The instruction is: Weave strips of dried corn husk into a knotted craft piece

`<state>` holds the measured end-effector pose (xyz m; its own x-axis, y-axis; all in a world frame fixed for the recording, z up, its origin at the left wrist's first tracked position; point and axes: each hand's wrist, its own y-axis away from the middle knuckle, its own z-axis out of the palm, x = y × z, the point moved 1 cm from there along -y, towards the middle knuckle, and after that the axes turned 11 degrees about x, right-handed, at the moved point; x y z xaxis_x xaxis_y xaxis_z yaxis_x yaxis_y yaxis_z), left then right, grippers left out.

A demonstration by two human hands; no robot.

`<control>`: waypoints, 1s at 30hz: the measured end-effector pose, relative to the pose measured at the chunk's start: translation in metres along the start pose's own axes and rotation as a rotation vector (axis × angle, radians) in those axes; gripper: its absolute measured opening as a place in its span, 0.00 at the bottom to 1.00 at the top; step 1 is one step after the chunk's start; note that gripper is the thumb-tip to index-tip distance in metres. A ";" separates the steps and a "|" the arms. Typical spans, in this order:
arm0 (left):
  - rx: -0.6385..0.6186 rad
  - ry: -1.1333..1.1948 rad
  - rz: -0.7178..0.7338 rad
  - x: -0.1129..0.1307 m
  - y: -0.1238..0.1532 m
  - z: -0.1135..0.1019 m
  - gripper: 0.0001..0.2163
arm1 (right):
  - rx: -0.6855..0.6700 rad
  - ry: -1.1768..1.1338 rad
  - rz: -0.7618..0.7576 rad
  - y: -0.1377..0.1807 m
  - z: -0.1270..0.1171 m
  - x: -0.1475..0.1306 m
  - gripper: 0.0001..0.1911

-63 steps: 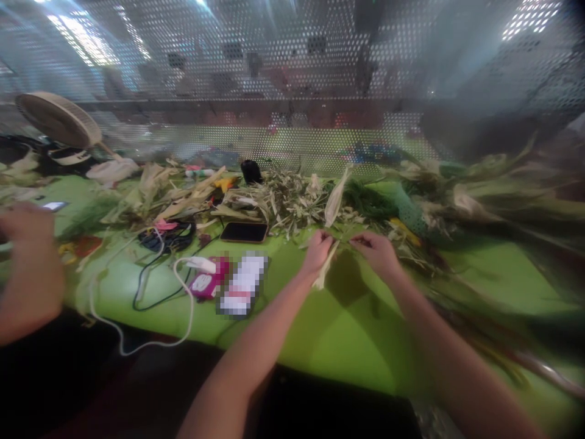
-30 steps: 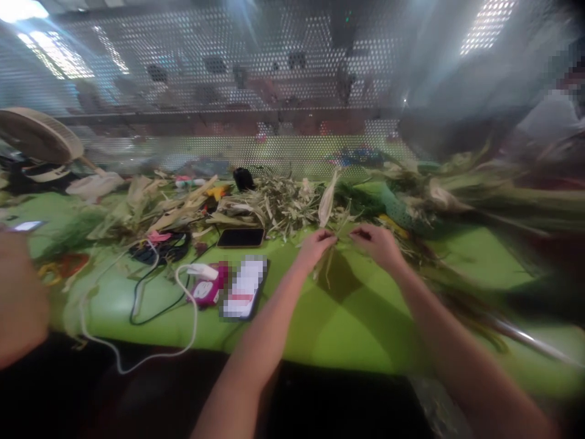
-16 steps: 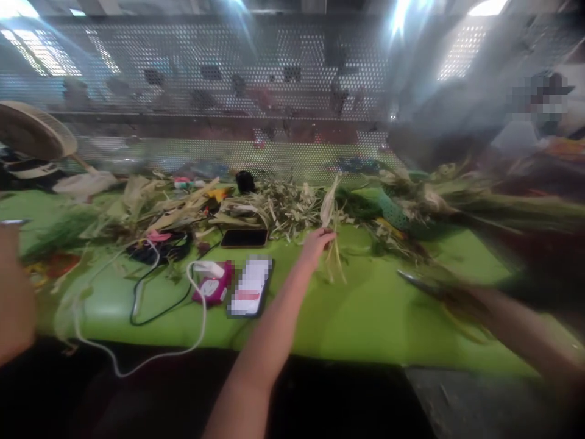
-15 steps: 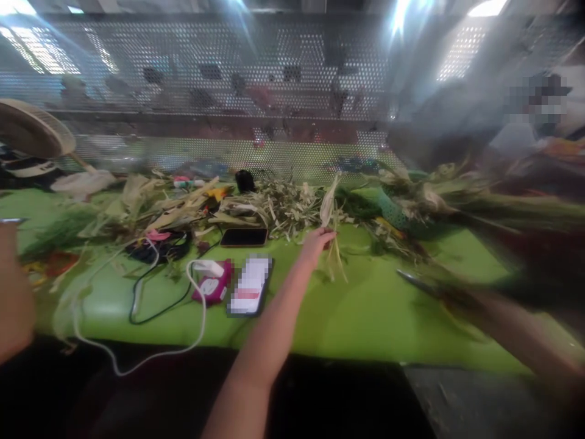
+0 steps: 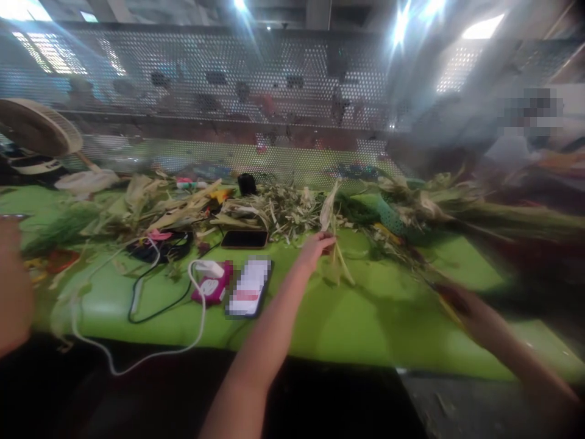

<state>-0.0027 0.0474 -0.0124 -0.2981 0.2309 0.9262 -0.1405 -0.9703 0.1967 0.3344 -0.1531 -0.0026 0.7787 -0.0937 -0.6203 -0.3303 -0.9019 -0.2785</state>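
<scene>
I keep the husk (image 5: 328,214) pinched in my left hand (image 5: 320,245); my right hand (image 5: 460,306) has swung rightward, its grip too blurred to tell.

On table (image 5: 356,329): husk pile (image 5: 292,208) behind your left hand (image 5: 319,245), far phone (image 5: 244,239) left of hand, near phone (image 5: 249,286) in front of far phone

The left hand (image 5: 319,245) is bare and slightly built. The left forearm (image 5: 276,332) is bare too, smooth in outline, slim near the hand and widening steadily higher up. The right hand (image 5: 467,310) is blurred, its finer detail lost; the right forearm (image 5: 509,350) shows bare and slender.
</scene>
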 end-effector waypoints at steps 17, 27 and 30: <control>-0.040 0.051 -0.012 0.000 0.005 0.005 0.12 | -0.531 -0.485 0.127 -0.015 0.081 -0.109 0.30; -0.022 0.103 -0.019 -0.001 0.006 0.005 0.14 | -0.501 -0.695 0.240 -0.018 0.104 -0.102 0.29; -0.016 0.081 -0.023 -0.003 0.005 0.006 0.13 | -0.472 -0.694 0.223 -0.016 0.102 -0.111 0.27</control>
<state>0.0033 0.0415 -0.0121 -0.3699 0.2585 0.8924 -0.1626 -0.9637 0.2118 0.1987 -0.0851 -0.0038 0.1703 -0.1490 -0.9741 -0.0609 -0.9882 0.1406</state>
